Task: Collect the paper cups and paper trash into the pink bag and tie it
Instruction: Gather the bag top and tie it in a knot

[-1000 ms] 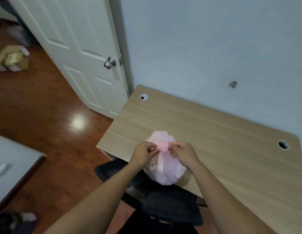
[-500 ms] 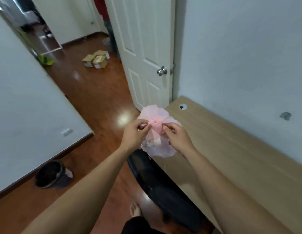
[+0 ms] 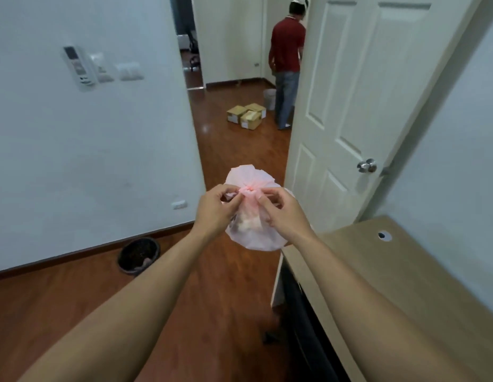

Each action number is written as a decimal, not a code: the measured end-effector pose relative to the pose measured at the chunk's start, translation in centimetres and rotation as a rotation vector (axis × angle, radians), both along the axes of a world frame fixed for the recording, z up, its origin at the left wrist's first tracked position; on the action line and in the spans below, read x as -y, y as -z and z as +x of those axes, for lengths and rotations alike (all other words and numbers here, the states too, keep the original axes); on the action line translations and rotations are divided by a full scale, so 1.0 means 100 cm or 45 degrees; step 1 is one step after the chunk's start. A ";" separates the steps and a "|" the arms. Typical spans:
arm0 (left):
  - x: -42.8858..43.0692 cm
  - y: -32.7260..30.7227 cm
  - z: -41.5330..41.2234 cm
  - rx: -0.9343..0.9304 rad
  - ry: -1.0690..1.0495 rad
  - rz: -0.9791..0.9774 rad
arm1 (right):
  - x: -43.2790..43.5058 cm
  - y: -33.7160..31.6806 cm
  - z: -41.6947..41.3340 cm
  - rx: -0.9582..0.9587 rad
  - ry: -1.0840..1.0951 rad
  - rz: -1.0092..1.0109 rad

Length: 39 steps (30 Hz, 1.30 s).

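- My left hand [image 3: 216,209] and right hand [image 3: 281,213] each pinch the gathered neck of the pink bag [image 3: 253,238].
- I hold the bag in the air above the wooden floor [image 3: 212,299].

both hands, left hand [image 3: 216,209] + right hand [image 3: 281,213], pinching knot of translucent pink plastic bag [image 3: 253,238] | held in the air over wooden floor [image 3: 217,299] | light wooden worktop [image 3: 405,271] to the right

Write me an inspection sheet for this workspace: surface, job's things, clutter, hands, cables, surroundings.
Surface: wooden desk at right, with a round hole.
Job's things: pink bag held in the air, neck gathered; pale contents show through.
Clutter: dark bin by the wall; cardboard boxes beyond the doorway.
Hands: left hand and right hand both pinch the bag's neck.
Cables: nothing seen.
Surroundings: open white door; person in red shirt in the hallway.
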<state>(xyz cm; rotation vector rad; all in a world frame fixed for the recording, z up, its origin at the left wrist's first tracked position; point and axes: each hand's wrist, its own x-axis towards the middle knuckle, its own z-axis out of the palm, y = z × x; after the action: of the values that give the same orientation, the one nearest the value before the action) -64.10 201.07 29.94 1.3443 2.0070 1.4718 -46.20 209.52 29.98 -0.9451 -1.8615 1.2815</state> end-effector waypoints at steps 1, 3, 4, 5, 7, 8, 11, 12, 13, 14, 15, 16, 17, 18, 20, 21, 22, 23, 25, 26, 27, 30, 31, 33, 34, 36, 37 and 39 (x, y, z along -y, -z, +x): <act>0.005 0.001 -0.021 -0.026 -0.024 0.008 | 0.001 0.001 -0.023 0.011 -0.021 -0.002; 0.017 0.004 -0.061 -0.056 -0.064 0.009 | 0.005 0.003 -0.069 0.031 -0.062 -0.019; 0.022 0.006 -0.082 -0.065 -0.083 0.000 | 0.007 0.003 -0.091 0.034 -0.076 -0.036; 0.028 0.009 -0.102 -0.079 -0.106 -0.013 | 0.009 0.005 -0.112 0.040 -0.080 -0.053; 0.039 0.017 -0.141 -0.098 -0.153 -0.031 | 0.012 0.010 -0.155 0.035 -0.103 -0.063; 0.045 0.022 -0.161 -0.095 -0.179 -0.037 | 0.014 0.015 -0.176 0.019 -0.131 -0.067; 0.064 0.036 -0.213 -0.071 -0.256 -0.084 | 0.022 0.029 -0.234 0.018 -0.249 -0.038; 0.071 0.041 -0.230 -0.068 -0.276 -0.105 | 0.025 0.036 -0.253 0.034 -0.301 -0.027; 0.077 0.046 -0.246 -0.055 -0.293 -0.128 | 0.028 0.042 -0.271 0.052 -0.346 -0.024; 0.084 0.052 -0.261 -0.039 -0.312 -0.151 | 0.030 0.049 -0.288 0.065 -0.387 -0.026; 0.090 0.058 -0.275 -0.023 -0.334 -0.175 | 0.032 0.058 -0.304 0.081 -0.417 -0.033; 0.095 0.066 -0.289 -0.011 -0.362 -0.200 | 0.034 0.067 -0.320 0.096 -0.447 -0.048; 0.100 0.073 -0.301 -0.009 -0.391 -0.224 | 0.035 0.075 -0.334 0.120 -0.479 -0.063; 0.104 0.080 -0.312 -0.017 -0.420 -0.252 | 0.035 0.083 -0.349 0.143 -0.504 -0.072; 0.111 0.093 -0.333 -0.013 -0.472 -0.292 | 0.033 0.095 -0.377 0.185 -0.555 -0.105; 0.113 0.099 -0.343 0.004 -0.498 -0.302 | 0.031 0.101 -0.391 0.208 -0.585 -0.131; 0.115 0.104 -0.352 0.013 -0.526 -0.313 | 0.028 0.107 -0.405 0.236 -0.616 -0.146; 0.116 0.108 -0.361 0.015 -0.553 -0.327 | 0.025 0.113 -0.419 0.253 -0.650 -0.157; 0.117 0.116 -0.378 0.030 -0.603 -0.342 | 0.018 0.124 -0.446 0.261 -0.718 -0.184; 0.116 0.119 -0.386 0.039 -0.630 -0.346 | 0.014 0.130 -0.458 0.260 -0.750 -0.200; 0.115 0.122 -0.393 0.041 -0.661 -0.353 | 0.010 0.135 -0.470 0.256 -0.778 -0.217; 0.114 0.128 -0.412 0.073 -0.725 -0.404 | 0.002 0.151 -0.503 0.291 -0.855 -0.269; 0.114 0.131 -0.417 0.082 -0.745 -0.435 | 0.000 0.155 -0.511 0.303 -0.877 -0.276; 0.114 0.138 -0.430 0.113 -0.788 -0.465 | -0.005 0.164 -0.530 0.333 -0.932 -0.299; 0.114 0.141 -0.434 0.117 -0.803 -0.466 | -0.006 0.166 -0.537 0.352 -0.960 -0.306; 0.112 0.146 -0.447 0.129 -0.827 -0.490 | -0.011 0.170 -0.557 0.398 -1.019 -0.292; 0.111 0.149 -0.453 0.151 -0.841 -0.501 | -0.013 0.172 -0.567 0.416 -1.037 -0.298; 0.111 0.155 -0.466 0.184 -0.869 -0.518 | -0.015 0.178 -0.584 0.445 -1.055 -0.303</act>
<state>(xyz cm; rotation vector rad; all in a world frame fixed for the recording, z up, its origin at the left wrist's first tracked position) -110.73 190.00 14.48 0.3875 2.6119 1.2267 -104.58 210.98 12.15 -0.5228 -2.5566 1.9422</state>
